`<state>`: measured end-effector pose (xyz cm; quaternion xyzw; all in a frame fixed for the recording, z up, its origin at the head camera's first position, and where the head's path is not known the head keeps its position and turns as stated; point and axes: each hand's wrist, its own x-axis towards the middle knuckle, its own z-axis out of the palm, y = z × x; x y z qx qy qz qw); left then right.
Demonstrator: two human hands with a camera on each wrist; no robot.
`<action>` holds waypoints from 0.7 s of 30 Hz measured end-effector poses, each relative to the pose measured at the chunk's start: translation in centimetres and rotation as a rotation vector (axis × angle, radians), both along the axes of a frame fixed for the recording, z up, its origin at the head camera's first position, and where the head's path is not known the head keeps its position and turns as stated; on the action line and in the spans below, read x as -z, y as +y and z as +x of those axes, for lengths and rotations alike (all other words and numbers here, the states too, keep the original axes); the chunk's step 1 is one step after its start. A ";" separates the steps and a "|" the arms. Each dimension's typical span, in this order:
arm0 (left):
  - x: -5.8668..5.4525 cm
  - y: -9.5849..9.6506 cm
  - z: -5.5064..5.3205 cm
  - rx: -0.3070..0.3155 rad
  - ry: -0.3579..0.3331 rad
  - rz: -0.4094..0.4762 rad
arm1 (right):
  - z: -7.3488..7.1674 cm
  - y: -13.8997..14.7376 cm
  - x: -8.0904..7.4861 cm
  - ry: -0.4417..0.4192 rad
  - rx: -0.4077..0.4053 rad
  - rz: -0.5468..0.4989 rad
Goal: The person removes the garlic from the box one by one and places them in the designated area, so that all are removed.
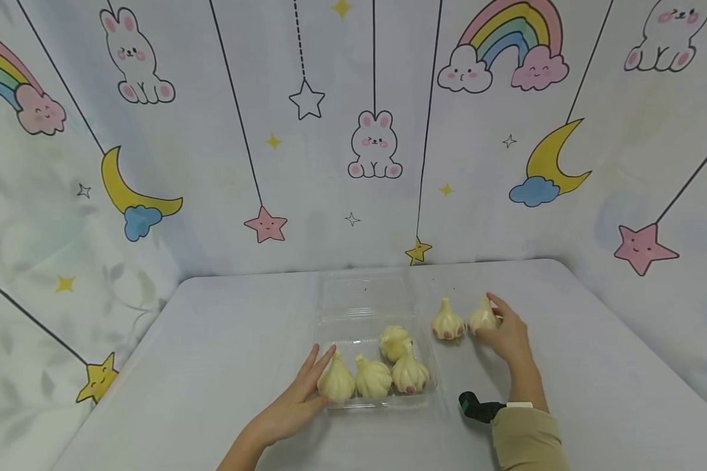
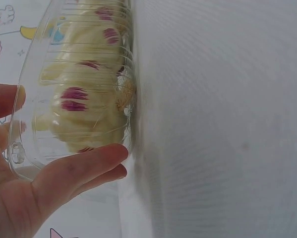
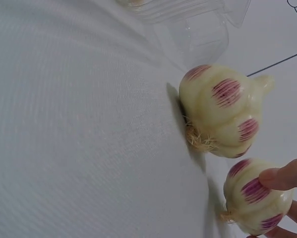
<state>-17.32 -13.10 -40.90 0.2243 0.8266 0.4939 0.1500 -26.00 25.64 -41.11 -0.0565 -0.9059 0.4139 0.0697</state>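
At the left side of a clear plastic clamshell box, my left hand touches the wall and rim with fairly straight fingers. Inside the box sit several pale garlic bulbs, purple-streaked in the left wrist view. To the right of it, my right hand pinches a garlic bulb between thumb and fingers, its root end near the tabletop; whether it touches the cloth I cannot tell. Another garlic bulb stands upright just left of that hand, apart from the box.
The box's lid lies folded back behind it. White cloth covers the table, with a few small crumbs near the back edge. A dark device is strapped at my right wrist. Printed curtains enclose the table's back and sides.
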 end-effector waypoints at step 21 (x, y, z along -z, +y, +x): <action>-0.1 0.1 0.0 -0.004 0.002 -0.005 | -0.3 -0.1 0.2 -0.013 -0.029 0.041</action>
